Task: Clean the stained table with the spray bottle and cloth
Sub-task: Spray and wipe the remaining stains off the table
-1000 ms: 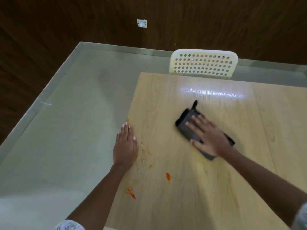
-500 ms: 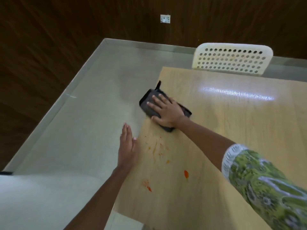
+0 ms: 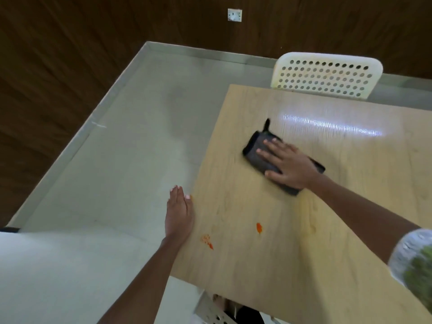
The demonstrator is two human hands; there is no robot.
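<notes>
A folded dark grey cloth [image 3: 256, 147] lies on the light wooden table [image 3: 339, 230], left of its middle. My right hand [image 3: 288, 163] presses flat on the cloth with straight, spread fingers. My left hand [image 3: 178, 215] rests flat against the table's left edge, fingers straight and together. Orange stains mark the wood near the left edge: one blot [image 3: 259, 228] and a speckled patch [image 3: 207, 241] closer to me. No spray bottle is in view.
A white perforated chair [image 3: 327, 74] stands at the table's far side. Pale floor [image 3: 117, 183] spreads to the left, bounded by dark wood-panelled walls with a socket [image 3: 234, 14]. Another white perforated seat [image 3: 210, 312] shows under the near table edge.
My right hand slid the cloth left to the table's left edge, then back right toward the middle. The small stains beside my left hand are gone. My left hand stayed at the edge.
</notes>
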